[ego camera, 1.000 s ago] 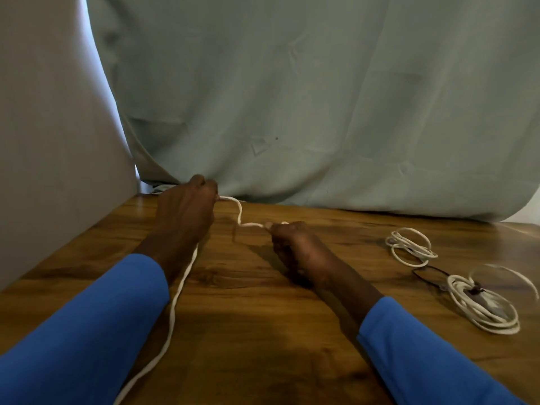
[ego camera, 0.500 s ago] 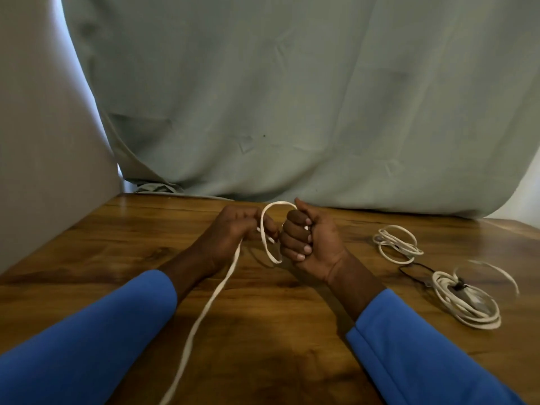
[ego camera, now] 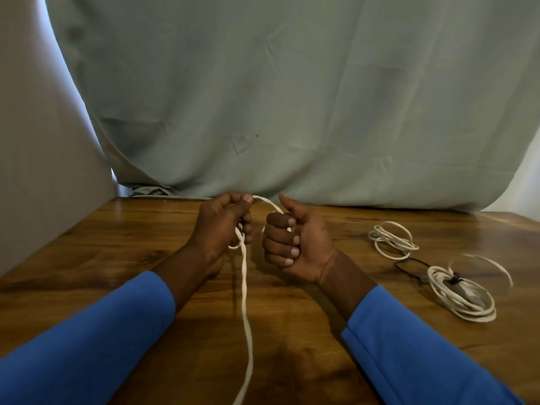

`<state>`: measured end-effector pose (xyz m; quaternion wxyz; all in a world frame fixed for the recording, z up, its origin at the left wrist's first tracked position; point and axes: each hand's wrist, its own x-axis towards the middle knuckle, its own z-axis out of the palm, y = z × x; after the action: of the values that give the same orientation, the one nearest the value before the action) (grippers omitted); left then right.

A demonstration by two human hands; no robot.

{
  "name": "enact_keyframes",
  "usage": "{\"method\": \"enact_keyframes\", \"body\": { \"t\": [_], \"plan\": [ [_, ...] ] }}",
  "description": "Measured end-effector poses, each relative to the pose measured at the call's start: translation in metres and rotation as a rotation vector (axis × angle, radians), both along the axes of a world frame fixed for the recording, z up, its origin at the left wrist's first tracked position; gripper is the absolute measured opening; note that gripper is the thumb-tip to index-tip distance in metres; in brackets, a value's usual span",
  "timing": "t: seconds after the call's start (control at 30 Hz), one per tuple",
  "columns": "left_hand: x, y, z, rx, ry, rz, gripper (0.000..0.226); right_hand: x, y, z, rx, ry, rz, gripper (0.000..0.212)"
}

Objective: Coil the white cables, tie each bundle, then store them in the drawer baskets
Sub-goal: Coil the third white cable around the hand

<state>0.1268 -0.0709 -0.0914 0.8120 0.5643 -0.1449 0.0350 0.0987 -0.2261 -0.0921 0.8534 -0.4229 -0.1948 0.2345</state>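
The person is sitting at a wooden table (ego camera: 117,244) with both arms stretched forward in blue sleeves (ego camera: 87,346); the two hands are working close together near the far edge, just in front of a pale green curtain (ego camera: 292,97). The left hand (ego camera: 222,229) is pinching a white cable (ego camera: 244,287) between thumb and fingertips at the top, its other fingers curling round a small loop of the same cable just below; the grip is closed tightly on it. The right hand (ego camera: 295,244) is making a fist, palm turned towards the person, thumb sticking up; the cable is arching over from the left hand and running into that fist, so it is gripping the cable too. From the left hand the loose length is hanging down and trailing across the table towards the person, running out of view at the near edge. Off to the right, well apart from the hands, two coiled white bundles are lying on the wood; the smaller bundle (ego camera: 394,244) is sitting farther back, and the larger bundle (ego camera: 467,314) is lying nearer, with a dark tie (ego camera: 453,278) round it and one free end curving up.
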Motion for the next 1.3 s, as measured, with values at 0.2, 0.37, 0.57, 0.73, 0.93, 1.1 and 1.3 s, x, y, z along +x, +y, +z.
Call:
{"method": "enact_keyframes", "body": {
  "t": [0.2,0.37,0.57,0.73,0.93,1.1,1.3],
  "plan": [
    [0.01,-0.001,-0.011,0.056,0.003,0.097,0.012,-0.008,0.01,0.003,-0.032,-0.028,0.14,0.05],
    [0.008,-0.002,-0.023,0.398,-0.179,0.049,0.014,-0.001,0.003,0.003,0.065,-0.013,-0.067,0.059],
    [-0.009,-0.009,-0.019,0.435,-0.095,-0.21,0.023,0.001,-0.005,0.005,0.183,0.04,-0.379,0.051],
    [-0.009,-0.013,-0.013,0.187,0.144,-0.291,0.024,0.001,-0.014,0.009,0.222,0.02,-0.297,0.048],
    [-0.011,-0.008,-0.01,0.172,0.124,-0.338,0.016,-0.004,-0.017,0.01,0.151,-0.047,-0.087,0.054],
    [-0.014,-0.008,-0.006,0.256,-0.121,-0.163,0.019,-0.004,-0.014,0.014,-0.017,-0.043,-0.321,0.064],
    [-0.003,-0.004,-0.012,0.668,-0.524,0.173,0.023,-0.001,0.0,0.004,-0.313,-0.007,-0.748,0.052]
  ]
}}
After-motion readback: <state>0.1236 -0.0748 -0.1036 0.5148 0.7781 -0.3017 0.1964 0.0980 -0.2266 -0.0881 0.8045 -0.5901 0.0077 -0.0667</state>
